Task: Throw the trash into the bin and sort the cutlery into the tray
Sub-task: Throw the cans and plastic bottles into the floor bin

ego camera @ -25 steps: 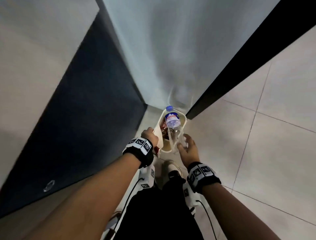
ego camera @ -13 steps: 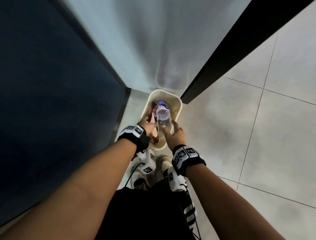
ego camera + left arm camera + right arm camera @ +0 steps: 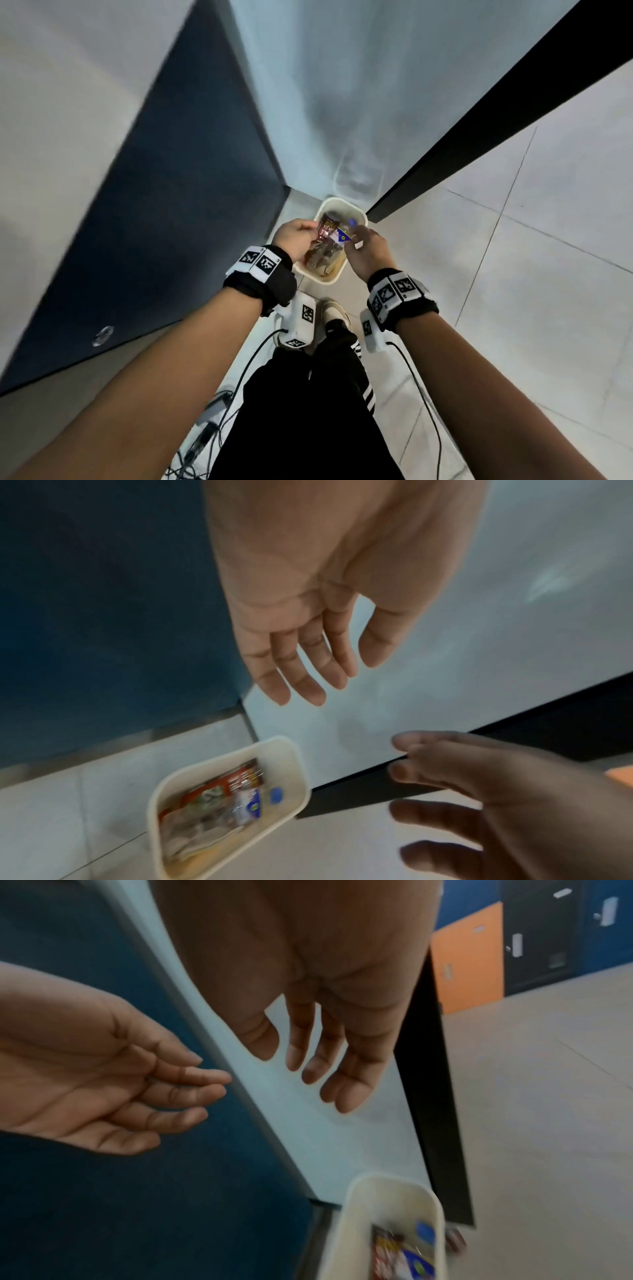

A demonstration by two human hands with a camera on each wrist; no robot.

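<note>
A cream plastic bin (image 3: 359, 216) (image 3: 161, 791) (image 3: 363, 1194) stands on the floor in a corner. Inside lie a red snack wrapper (image 3: 327, 229) (image 3: 236, 780), a clear bottle with a blue cap (image 3: 276, 795) (image 3: 426, 1231) and crumpled paper (image 3: 195, 837). My left hand (image 3: 296, 238) (image 3: 308, 653) hovers above the bin's left rim, fingers straight and empty. My right hand (image 3: 368, 248) (image 3: 318, 1056) hangs over the right rim, fingers loose, holding nothing. No cutlery or tray is in view.
A dark blue panel (image 3: 178, 212) rises on the left, a pale wall (image 3: 342, 85) behind the bin, and a black panel edge (image 3: 479, 126) to its right. Grey floor tiles (image 3: 513, 257) spread rightward. My shoe (image 3: 334, 310) and cables (image 3: 212, 431) lie below.
Both hands held the bottle and wrapper over the bin earlier. Now the bottle and wrapper lie inside the bin and both hands are empty above it.
</note>
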